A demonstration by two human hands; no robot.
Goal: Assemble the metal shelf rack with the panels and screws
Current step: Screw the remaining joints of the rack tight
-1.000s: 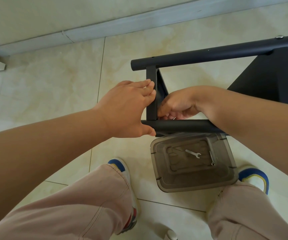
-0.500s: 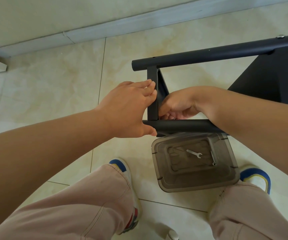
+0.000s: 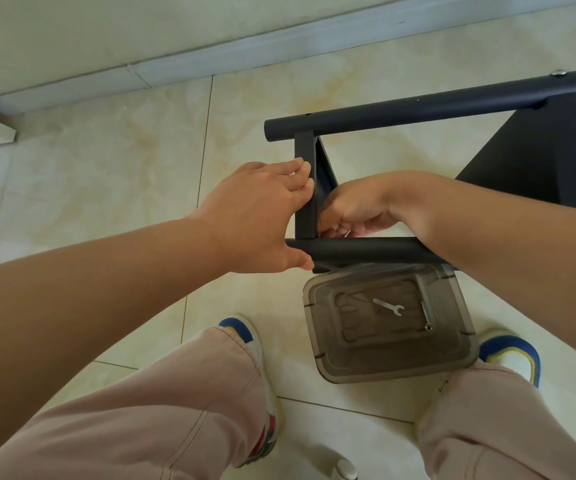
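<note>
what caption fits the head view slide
Left hand steadies black rack panel; right hand works at its corner.

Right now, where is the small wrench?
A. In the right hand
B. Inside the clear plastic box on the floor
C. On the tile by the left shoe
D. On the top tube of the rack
B: the wrench lies on the bottom of the box, which sits on the floor between the shoes, below the rack.
</note>
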